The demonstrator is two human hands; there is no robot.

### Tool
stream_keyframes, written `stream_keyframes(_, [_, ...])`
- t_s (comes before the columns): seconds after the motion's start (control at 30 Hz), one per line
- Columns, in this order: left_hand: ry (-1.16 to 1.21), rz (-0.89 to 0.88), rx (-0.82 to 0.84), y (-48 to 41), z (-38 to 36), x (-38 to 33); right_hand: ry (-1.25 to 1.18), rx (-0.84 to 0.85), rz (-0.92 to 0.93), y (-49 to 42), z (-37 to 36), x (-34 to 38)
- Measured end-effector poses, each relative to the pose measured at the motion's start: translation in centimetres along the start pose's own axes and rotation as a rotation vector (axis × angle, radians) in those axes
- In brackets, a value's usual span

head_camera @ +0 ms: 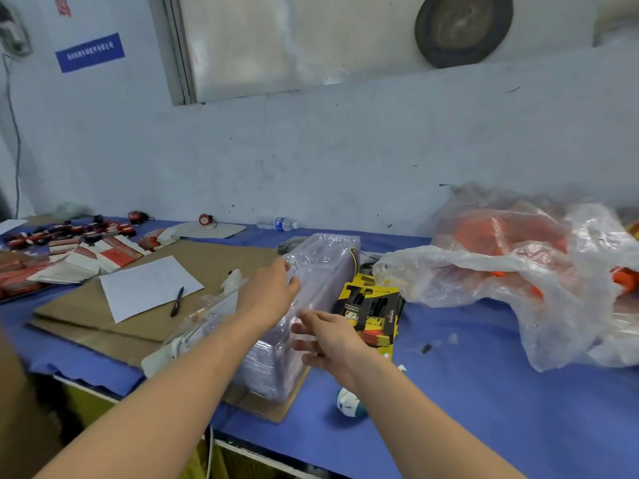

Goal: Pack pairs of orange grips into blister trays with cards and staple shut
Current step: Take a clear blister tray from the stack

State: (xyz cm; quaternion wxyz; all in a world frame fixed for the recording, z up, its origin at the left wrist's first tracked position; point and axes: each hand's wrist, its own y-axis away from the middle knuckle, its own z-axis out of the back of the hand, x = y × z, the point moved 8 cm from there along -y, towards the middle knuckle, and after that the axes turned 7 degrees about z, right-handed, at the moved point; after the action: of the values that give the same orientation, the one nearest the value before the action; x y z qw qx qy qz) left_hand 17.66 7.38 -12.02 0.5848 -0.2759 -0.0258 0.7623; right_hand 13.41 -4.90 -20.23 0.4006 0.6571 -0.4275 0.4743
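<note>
Fingers released, the left grip [268, 292] and right grip [328, 337] touch the clear plastic blister-tray stack [325, 264] at twelve o'clock, seemingly fetching a tray; next calls for peeling one free.

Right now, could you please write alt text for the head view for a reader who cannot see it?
A person's left hand and right hand reach, fingers open, to a stack of clear plastic blister trays lying on brown cardboard on a blue-covered table. Yellow-and-black printed cards and a clear plastic bag of orange grips lie to its right.
</note>
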Motion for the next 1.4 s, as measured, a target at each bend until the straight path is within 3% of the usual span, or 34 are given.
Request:
stream_keyframes(0.43, [0.193,0.066,0.054,-1.9,2.6,0.8,0.033,-0.047,-0.035,-1.1,-0.6,-0.3])
stream_keyframes(0.73, [0.494,0.105,-0.168,-3.4,9.5,0.8,0.302,-0.086,-0.033,-1.2,0.5,1.0])
stream_keyframes(0.8, [0.618,0.106,-0.155,-3.3,10.5,0.3,0.283,-0.164,0.080,-1.2,1.8,3.3])
stream_keyframes(0.93, [0.876,0.018,-0.070,-1.9,12.5,-1.9,0.412,-0.361,0.475,0.6,5.9,12.0])
stream_keyframes(1.07, [0.964,-0.132,0.147,0.3,13.0,-5.5,0.966,-0.657,1.007,7.2,8.8,22.2])
stream_keyframes(1.13, [1.009,-0.167,0.236,1.3,12.7,-7.3,1.200,-0.710,1.193,10.0,9.1,25.2])
stream_keyframes(1.3, [0.991,-0.226,0.301,2.8,11.6,-10.4,1.585,-0.854,1.150,12.8,12.5,27.3])
stream_keyframes(1.4, [0.939,-0.258,0.377,3.6,10.4,-11.8,1.532,-0.826,1.098,14.3,15.4,27.7])
